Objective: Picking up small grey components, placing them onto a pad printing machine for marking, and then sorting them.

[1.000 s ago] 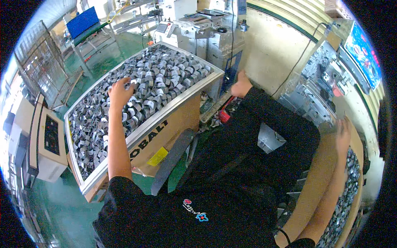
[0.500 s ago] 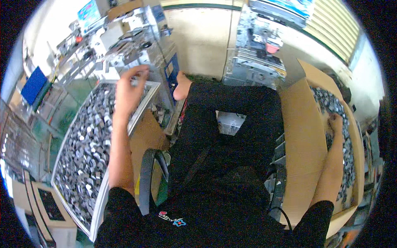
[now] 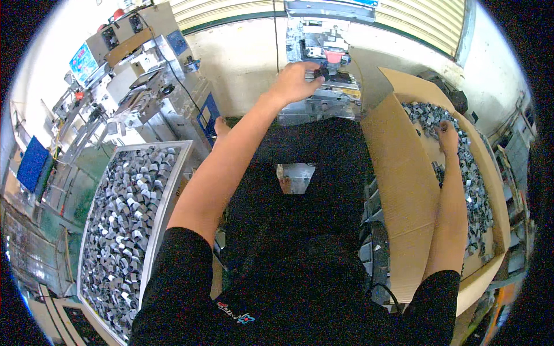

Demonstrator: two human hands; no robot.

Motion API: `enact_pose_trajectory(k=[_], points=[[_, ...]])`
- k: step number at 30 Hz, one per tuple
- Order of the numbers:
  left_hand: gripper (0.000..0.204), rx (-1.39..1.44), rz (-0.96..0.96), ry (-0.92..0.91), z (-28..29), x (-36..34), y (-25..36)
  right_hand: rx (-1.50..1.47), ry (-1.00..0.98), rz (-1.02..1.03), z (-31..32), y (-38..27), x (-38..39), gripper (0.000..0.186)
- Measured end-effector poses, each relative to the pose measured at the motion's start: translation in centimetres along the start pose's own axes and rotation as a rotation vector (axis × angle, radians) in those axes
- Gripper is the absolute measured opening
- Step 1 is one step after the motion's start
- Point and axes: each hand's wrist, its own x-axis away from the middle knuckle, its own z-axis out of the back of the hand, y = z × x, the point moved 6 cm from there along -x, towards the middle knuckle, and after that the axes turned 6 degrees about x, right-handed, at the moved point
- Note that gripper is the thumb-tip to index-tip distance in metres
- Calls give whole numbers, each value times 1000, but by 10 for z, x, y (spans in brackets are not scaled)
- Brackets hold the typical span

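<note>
My left hand [image 3: 293, 83] reaches forward to the grey metal machine [image 3: 311, 106], its fingers and thumb closed on a small dark piece [image 3: 321, 74] just below the machine's pink plastic part [image 3: 333, 56]. My right hand [image 3: 448, 138] is down in the open cardboard box [image 3: 404, 225] on the right, fingers curled among small grey metal pieces [image 3: 476, 196]; what they hold is too small to make out. On the left, a metal-rimmed tray [image 3: 184, 151] is heaped with curved grey pieces [image 3: 121, 230].
My legs in black trousers [image 3: 306, 141] span the middle, with a bare foot [image 3: 221, 128] at their left. A second machine [image 3: 144, 106] with cables stands back left, near a blue panel [image 3: 33, 164]. A wall [image 3: 231, 63] and yellowish slatted shutter [image 3: 433, 29] are behind.
The view has turned rightward. My left hand has moved from over the tray to the machine ahead, a piece in its fingers. My right hand has moved farther back within the box.
</note>
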Motion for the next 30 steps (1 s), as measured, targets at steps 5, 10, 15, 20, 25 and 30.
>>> enact_pose_trajectory(k=[5,10,15,20,25,30], points=[[60,61,241,-63,-36,-24,-41,-245,75,63,9,-89,-8,34],[68,-80,295,-116,-55,-35,-45,-430,44,235,11,-159,-12,26],[70,-179,296,-202,-60,-49,-55,-516,65,269,6,-179,-14,29],[60,-16,203,14,-37,-40,-56,-363,20,270,13,-186,-9,25],[48,344,193,219,-7,-2,-12,-463,-40,282,19,-200,1,21],[37,381,83,-17,75,115,75,-511,-33,427,24,-233,2,17]])
